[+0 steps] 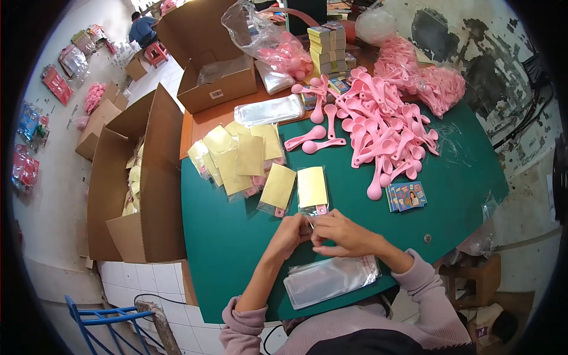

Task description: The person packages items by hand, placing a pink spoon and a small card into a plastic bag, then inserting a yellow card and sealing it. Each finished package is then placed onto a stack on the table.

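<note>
Pink spoons (384,130) lie on a dark green tabletop (236,248); the packet (312,186) shows a gold card, the cardboard box (148,195) plain brown.

pink spoons (384,127) heaped at one o'clock on the worktop (236,236); open cardboard box (165,195) at nine; picture cards (407,196) at three; blue chair (97,319) at seven.

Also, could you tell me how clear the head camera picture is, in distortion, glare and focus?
Head view: strong fisheye bend, black corners, the green table curving; head view: light is even, shadows soft, mild glare on the clear bags; head view: left hand, right hand and the gold-card packet they pinch look sharp.
</note>
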The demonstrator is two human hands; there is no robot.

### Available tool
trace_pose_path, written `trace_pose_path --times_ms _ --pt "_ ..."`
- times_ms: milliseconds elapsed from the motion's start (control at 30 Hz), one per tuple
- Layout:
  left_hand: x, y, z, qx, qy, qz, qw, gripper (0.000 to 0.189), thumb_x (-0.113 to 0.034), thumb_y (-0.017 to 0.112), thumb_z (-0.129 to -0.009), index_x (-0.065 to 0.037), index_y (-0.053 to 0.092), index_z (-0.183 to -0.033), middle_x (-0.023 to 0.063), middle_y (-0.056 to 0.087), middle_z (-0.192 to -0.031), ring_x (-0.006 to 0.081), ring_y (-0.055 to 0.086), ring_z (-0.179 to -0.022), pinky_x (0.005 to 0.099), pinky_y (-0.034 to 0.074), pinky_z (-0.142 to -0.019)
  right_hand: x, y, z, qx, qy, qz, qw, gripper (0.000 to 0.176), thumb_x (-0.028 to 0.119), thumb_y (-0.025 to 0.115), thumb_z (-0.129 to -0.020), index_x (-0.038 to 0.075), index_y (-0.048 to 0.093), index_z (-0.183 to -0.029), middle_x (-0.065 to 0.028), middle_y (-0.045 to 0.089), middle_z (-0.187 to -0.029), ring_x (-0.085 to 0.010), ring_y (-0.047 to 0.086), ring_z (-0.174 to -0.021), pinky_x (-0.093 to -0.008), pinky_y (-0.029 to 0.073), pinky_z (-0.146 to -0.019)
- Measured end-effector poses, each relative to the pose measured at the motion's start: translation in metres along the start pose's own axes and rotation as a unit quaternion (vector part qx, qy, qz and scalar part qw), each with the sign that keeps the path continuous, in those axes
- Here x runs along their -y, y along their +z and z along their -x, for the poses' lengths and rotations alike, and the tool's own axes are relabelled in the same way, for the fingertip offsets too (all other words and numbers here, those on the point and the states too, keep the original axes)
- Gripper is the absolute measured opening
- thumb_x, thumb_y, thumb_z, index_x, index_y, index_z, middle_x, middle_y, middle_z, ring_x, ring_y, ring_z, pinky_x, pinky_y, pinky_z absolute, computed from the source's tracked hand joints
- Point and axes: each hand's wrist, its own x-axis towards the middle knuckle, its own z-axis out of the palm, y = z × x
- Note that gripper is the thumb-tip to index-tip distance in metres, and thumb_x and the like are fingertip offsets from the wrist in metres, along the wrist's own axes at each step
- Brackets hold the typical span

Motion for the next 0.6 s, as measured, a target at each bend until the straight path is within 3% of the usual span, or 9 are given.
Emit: trace_pose_path --times_ms 100,233,267,300,333,433,500,567,600 --pt "-0.011 0.01 0.01 0.011 0.011 0.057 0.998 0.034 -0.016 0.034 -0.085 0.007 0.057 -0.093 0.017 0.06 -0.095 0.0212 0.06 -0.09 0.0332 0.048 -0.083 0.0 -0.051 0.018 0.056 0.083 -0.207 0.973 0.017 0.013 0.068 -0.075 0.005 0.053 -0.078 -0.0051 0.052 -0.076 -0.017 0.052 -0.075 -0.0304 0.039 -0.068" --pt "-0.013 0.014 0.01 0.028 0.014 0.057 0.998 0.041 -0.016 0.03 -0.083 0.012 0.056 -0.099 0.0194 0.058 -0.107 0.0232 0.057 -0.1 0.0337 0.044 -0.092 -0.069 -0.162 0.092 -0.143 0.094 -0.283 0.944 0.013 0.005 0.065 -0.073 0.002 0.058 -0.083 -0.0051 0.059 -0.083 -0.0123 0.056 -0.077 -0.0256 0.044 -0.067" --pt "-0.014 0.015 0.011 0.042 0.025 0.042 0.998 0.043 -0.016 0.029 -0.084 0.013 0.055 -0.102 0.0189 0.058 -0.11 0.0231 0.057 -0.101 0.033 0.043 -0.093 -0.078 -0.194 0.094 -0.284 0.254 -0.186 0.906 0.027 0.007 0.069 -0.069 0.001 0.057 -0.092 -0.0119 0.062 -0.083 -0.0221 0.06 -0.073 -0.0337 0.047 -0.068" --pt "-0.011 0.016 0.01 0.044 0.026 0.044 0.998 0.043 -0.016 0.029 -0.084 0.013 0.055 -0.102 0.0189 0.058 -0.11 0.0231 0.057 -0.101 0.033 0.043 -0.093 -0.116 -0.226 0.118 -0.315 0.378 0.127 0.861 0.034 0.006 0.067 -0.069 0.0 0.055 -0.1 -0.0125 0.062 -0.087 -0.0238 0.059 -0.079 -0.0338 0.047 -0.072" --pt "-0.008 0.015 0.01 0.062 0.032 0.029 0.997 0.044 -0.016 0.029 -0.083 0.013 0.054 -0.104 0.0182 0.057 -0.111 0.0229 0.056 -0.103 0.0327 0.042 -0.094 -0.148 -0.242 0.138 -0.312 0.457 0.423 0.718 0.041 0.005 0.065 -0.07 -0.001 0.052 -0.108 -0.0132 0.061 -0.091 -0.0256 0.059 -0.084 -0.034 0.047 -0.077" --pt "-0.015 0.019 0.012 0.078 0.044 0.017 0.996 0.044 -0.016 0.029 -0.083 0.012 0.053 -0.108 0.0182 0.056 -0.113 0.0233 0.054 -0.107 0.0327 0.04 -0.095 -0.095 -0.23 0.116 -0.239 0.498 0.417 0.722 0.05 0.004 0.062 -0.071 -0.001 0.047 -0.119 -0.0143 0.057 -0.104 -0.0272 0.056 -0.096 -0.034 0.043 -0.085" --pt "-0.012 0.02 0.013 0.08 0.051 0.024 0.995 0.044 -0.016 0.03 -0.084 0.012 0.053 -0.108 0.0184 0.056 -0.113 0.0235 0.054 -0.107 0.0332 0.04 -0.095 -0.061 -0.169 0.071 -0.362 0.289 0.183 0.867 0.059 0.003 0.064 -0.068 0.001 0.043 -0.123 -0.0141 0.053 -0.114 -0.0256 0.052 -0.102 -0.0338 0.041 -0.089" --pt "-0.012 0.02 0.011 0.071 0.04 0.064 0.995 0.044 -0.017 0.031 -0.084 0.01 0.052 -0.112 0.0172 0.054 -0.117 0.0227 0.051 -0.11 0.0341 0.038 -0.097 -0.028 -0.098 0.04 -0.189 0.127 0.044 0.973 0.069 0.006 0.071 -0.064 0.006 0.038 -0.124 -0.0098 0.048 -0.114 -0.0236 0.05 -0.1 -0.0334 0.041 -0.087" --pt "-0.014 0.021 0.012 0.065 0.037 0.061 0.995 0.044 -0.017 0.031 -0.084 0.01 0.052 -0.112 0.0172 0.054 -0.117 0.0227 0.051 -0.11 0.0341 0.038 -0.097 -0.026 -0.064 0.031 -0.117 0.157 0.025 0.98 0.067 0.005 0.072 -0.063 0.009 0.039 -0.122 -0.0085 0.044 -0.109 -0.0239 0.05 -0.095 -0.033 0.042 -0.083"
